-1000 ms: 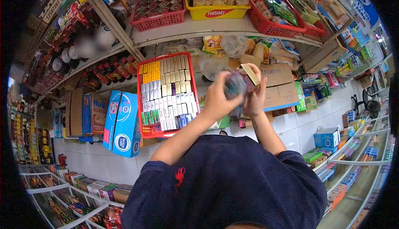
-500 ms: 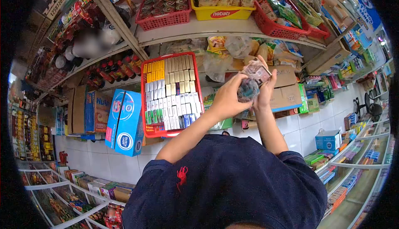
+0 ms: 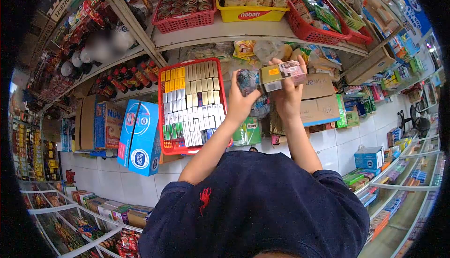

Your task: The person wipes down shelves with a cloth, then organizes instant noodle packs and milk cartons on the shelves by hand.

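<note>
My left hand (image 3: pixel 242 99) is closed around a dark, mottled bundle in clear wrap (image 3: pixel 248 82). Beside it, my right hand (image 3: pixel 290 96) grips a small box with an olive-gold side and a pink, printed side (image 3: pixel 275 74). The bundle and the box are side by side, close together, in front of the lower shelf. To the left of my hands stands a red basket (image 3: pixel 224 82) filled with rows of small packs in yellow, gold, silver, white, green and blue.
Blue carton (image 3: pixel 140 136) left of the basket; brown carton (image 3: pixel 319 109) behind my right hand. Above is a shelf edge (image 3: pixel 262 38) with a yellow basket (image 3: pixel 251 15) and red baskets (image 3: pixel 185 23). A green pack (image 3: pixel 247 132) lies below my left hand. Glass cases curve along both sides.
My hands have moved apart a little, my left hand going left with the bundle. The box in my right hand has turned, and its olive-gold side now shows.
</note>
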A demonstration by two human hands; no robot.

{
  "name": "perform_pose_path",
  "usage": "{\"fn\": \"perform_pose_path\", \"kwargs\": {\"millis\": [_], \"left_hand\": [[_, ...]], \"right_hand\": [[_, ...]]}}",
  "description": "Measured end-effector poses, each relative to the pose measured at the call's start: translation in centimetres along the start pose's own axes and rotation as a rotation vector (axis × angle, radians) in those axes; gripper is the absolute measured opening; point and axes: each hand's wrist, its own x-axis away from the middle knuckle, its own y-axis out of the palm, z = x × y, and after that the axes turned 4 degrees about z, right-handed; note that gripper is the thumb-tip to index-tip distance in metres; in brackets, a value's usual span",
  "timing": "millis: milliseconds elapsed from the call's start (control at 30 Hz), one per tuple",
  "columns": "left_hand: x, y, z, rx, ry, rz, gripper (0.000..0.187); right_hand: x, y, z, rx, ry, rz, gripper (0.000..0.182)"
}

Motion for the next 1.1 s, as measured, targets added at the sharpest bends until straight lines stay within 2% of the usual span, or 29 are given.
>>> {"fn": "perform_pose_path", "kwargs": {"millis": [33,67,100,167,200,233,300,333,367,400,433,500,533,600,667,733,767,833,867,900,933,967,1000,1067,1100], "left_hand": [[-0.2,-0.4,-0.3,0.171,-0.192,-0.034,0.053],[-0.5,-0.9,-0.6,0.343,-0.382,-0.068,0.054],[-0.6,-1.3,-0.7,0.454,-0.494,-0.116,0.059],[-0.1,-1.4,-0.5,0.474,-0.483,-0.114,0.063],[0.1,-1.5,-0.4,0.492,-0.472,-0.114,0.066],[0.3,-1.2,-0.3,0.491,-0.471,-0.116,0.066],[0.8,0.0,-0.2,0.322,-0.393,-0.03,0.073],[1.0,0.3,-0.2,0.239,-0.355,0.015,0.076],[0.8,0.1,-1.7,0.204,-0.287,0.019,0.069],[0.9,0.2,-1.3,0.206,-0.286,0.02,0.069],[1.0,0.3,-0.3,0.229,-0.2,-0.023,0.065],[1.1,0.6,1.5,0.175,-0.04,-0.104,0.053],[1.1,0.5,1.5,0.173,-0.042,-0.103,0.053],[0.7,0.0,1.6,0.099,-0.069,-0.147,0.063],[0.2,-1.0,1.7,0.158,-0.135,-0.131,0.063],[-0.2,-2.2,1.9,0.165,-0.235,0.047,0.059],[-0.4,-2.8,1.9,0.218,-0.248,0.083,0.061],[-0.6,-4.2,2.3,0.234,-0.247,0.037,0.061],[-0.6,-4.6,2.2,0.241,-0.238,0.014,0.06],[-0.6,-4.8,2.1,0.238,-0.24,0.028,0.06],[-0.7,-4.8,2.2,-0.067,-0.134,-0.017,0.057],[-0.7,-5.1,2.2,-0.375,-0.034,-0.06,0.054],[-0.9,-5.8,1.5,-0.379,-0.042,-0.04,0.054],[-1.7,-7.7,-1.3,-0.542,-0.087,0.159,0.049],[-2.2,-9.2,-2.4,-0.719,-0.222,0.15,0.043]], "right_hand": [[-0.3,-0.4,0.5,0.07,-0.088,-0.032,0.08],[-0.6,-0.8,1.0,0.07,-0.09,-0.036,0.08],[-0.9,-1.4,1.4,0.244,-0.21,-0.038,0.077],[-1.3,-2.5,2.0,0.653,-0.373,0.011,0.076],[-1.2,-2.5,2.4,0.652,-0.375,0.012,0.076],[-1.0,-2.5,2.8,0.571,-0.287,0.003,0.075],[-0.3,-2.8,3.8,0.486,-0.152,-0.061,0.074],[-0.3,-2.9,4.4,0.557,-0.214,-0.068,0.073],[0.2,-3.2,4.5,0.57,-0.151,-0.054,0.073],[0.6,-2.9,4.2,0.582,-0.091,-0.037,0.075],[0.5,-3.0,4.3,0.582,-0.091,-0.038,0.075],[0.8,-3.6,4.7,0.759,-0.203,-0.226,0.074],[1.0,-3.9,4.9,0.757,-0.201,-0.225,0.074],[0.9,-4.2,5.1,0.562,-0.13,-0.141,0.065],[0.9,-4.3,4.8,0.463,-0.084,-0.106,0.061],[0.7,-3.2,3.1,0.581,-0.109,-0.153,0.078],[0.6,-3.0,2.9,0.579,-0.099,-0.157,0.078],[0.4,-2.8,2.8,0.849,-0.091,-0.347,0.093],[0.5,-2.7,3.0,0.845,-0.082,-0.355,0.093],[0.5,-2.6,3.3,0.936,-0.003,-0.448,0.094],[0.5,-2.4,3.8,1.025,0.074,-0.546,0.096],[0.9,-2.5,5.5,0.914,0.082,-0.55,0.09],[1.2,-2.0,6.4,0.906,0.092,-0.569,0.09],[2.1,-0.8,7.7,1.027,0.117,-0.675,0.08],[2.6,0.2,8.4,0.903,0.176,-0.754,0.076]]}}
